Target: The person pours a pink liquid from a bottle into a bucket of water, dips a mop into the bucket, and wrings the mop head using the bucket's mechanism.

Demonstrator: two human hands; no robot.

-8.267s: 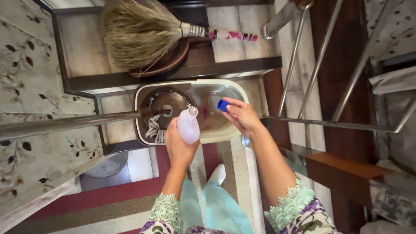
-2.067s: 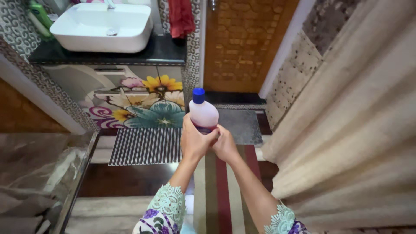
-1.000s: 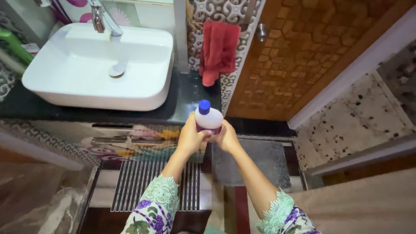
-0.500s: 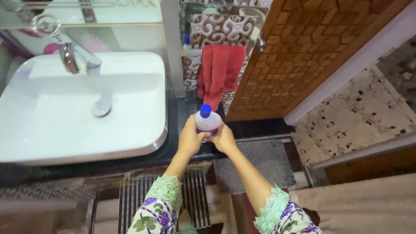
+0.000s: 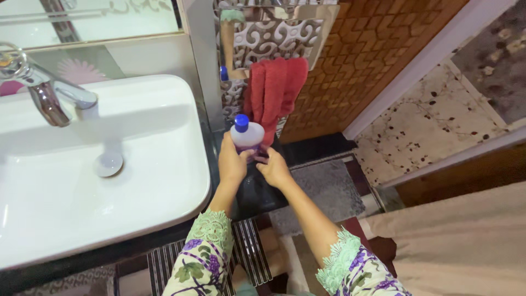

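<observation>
view: just one camera, on the person's head | faces: looks down and forward over both arms | near: close to the white sink (image 5: 82,181) and the dark surface (image 5: 257,192) | far: red towel (image 5: 274,93), wall and floor sit past the hands | shared: no second view

We hold a pale bottle (image 5: 247,135) with a blue cap in both hands, left hand (image 5: 232,159) and right hand (image 5: 274,169), above a narrow strip of dark counter (image 5: 257,189). At nine o'clock the white basin (image 5: 104,175) walls that side, and at twelve o'clock a red towel (image 5: 275,93) hangs just behind the bottle. The strip lies open toward three o'clock, and six o'clock is open over the counter's edge.
</observation>
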